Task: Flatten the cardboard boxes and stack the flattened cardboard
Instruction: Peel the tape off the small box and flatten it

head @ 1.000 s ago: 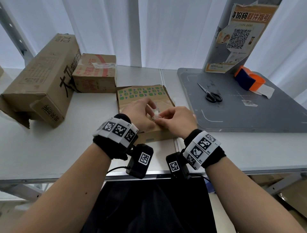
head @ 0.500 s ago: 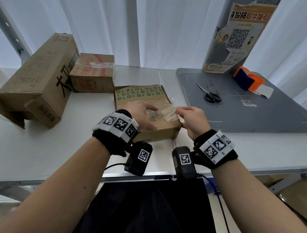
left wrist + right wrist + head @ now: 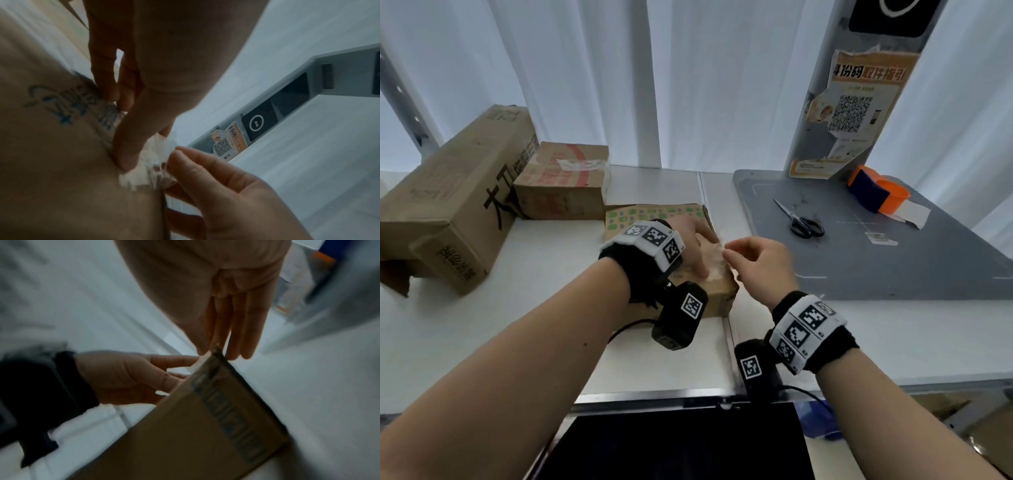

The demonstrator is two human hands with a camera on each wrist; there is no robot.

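Note:
A small cardboard box with green print lies flat on the white table in front of me. My left hand presses on its top near the right edge, fingers straight on the cardboard. A strip of clear tape lifts off the box's right side. My right hand pinches that tape between thumb and forefinger, just right of the box. In the right wrist view the box is seen from its side, with the left hand beyond it.
A long cardboard box and a smaller red-taped box stand at the back left. On the grey mat at the right lie scissors and an orange tape dispenser. A post with a QR poster rises behind it.
Both hands were picking at the tape on the box top. The right hand has since pulled a strip loose toward the right, and the left hand has slid right to press on the box.

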